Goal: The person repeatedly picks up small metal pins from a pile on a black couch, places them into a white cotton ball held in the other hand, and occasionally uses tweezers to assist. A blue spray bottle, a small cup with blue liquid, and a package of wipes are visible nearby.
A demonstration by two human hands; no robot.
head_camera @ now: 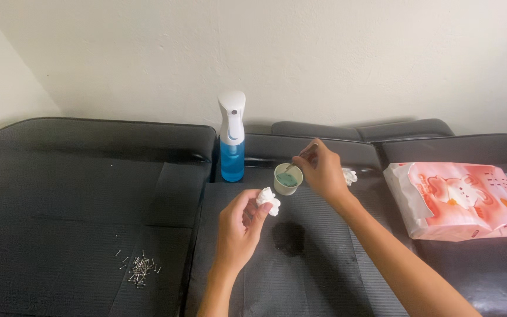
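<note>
Right hand [324, 170] pinched a thin metal tool, probably tweezers [301, 155], tip dipped in the small cup [287, 179] of green liquid beside the spray bottle [232, 138]. Left hand [239, 226] gripped a crumpled tissue [269, 199] nearby. Dipping step; lift-out needs steadiness.

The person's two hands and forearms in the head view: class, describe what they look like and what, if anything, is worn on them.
Both the left hand and the right hand are bare, with no gloves. No rings, watch or bracelet show. Both forearms are uncovered as far as the bottom edge of the picture, so no sleeve is visible. The fingers are slim, with short nails.
</note>
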